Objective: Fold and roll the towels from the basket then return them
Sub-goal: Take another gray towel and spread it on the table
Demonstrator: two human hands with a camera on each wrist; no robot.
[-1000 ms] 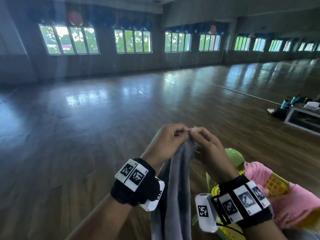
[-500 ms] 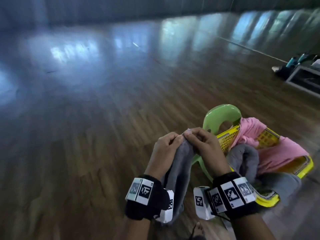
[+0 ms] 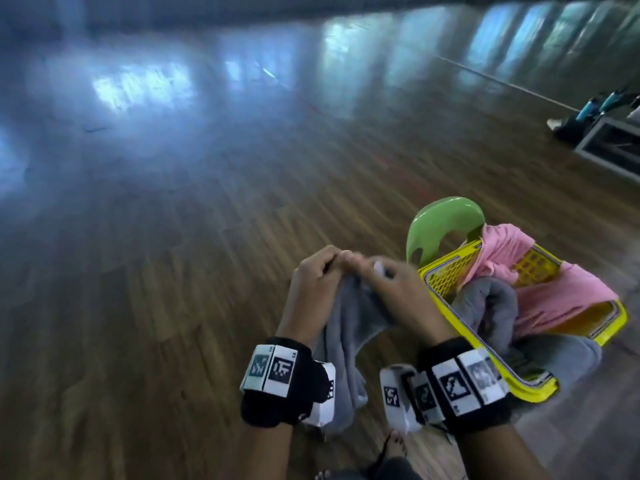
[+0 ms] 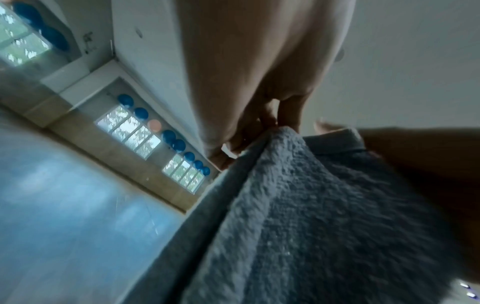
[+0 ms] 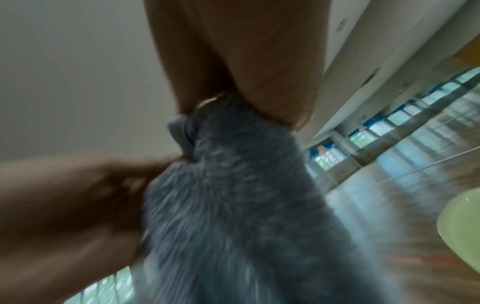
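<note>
Lower now and nearer the yellow plastic basket (image 3: pixel 440 275), both hands, left hand (image 3: pixel 313 289) and right hand (image 3: pixel 398 296), still pinch the grey terry towel's (image 3: pixel 346 327) top edge between their fingers (image 4: pixel 262 121), its length hanging below.

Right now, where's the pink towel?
Head view, right side: the pink cloth towel drapes over the yellow plastic basket's far rim, beside a grey towel inside.

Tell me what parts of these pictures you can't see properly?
- Grey towel: lower end cut off behind the left hand's wristband, head view.
- Yellow basket: inside hidden by the pink towel and another grey one.
- Right hand: fingertips blurred.
- Far bottles: too small.
</note>
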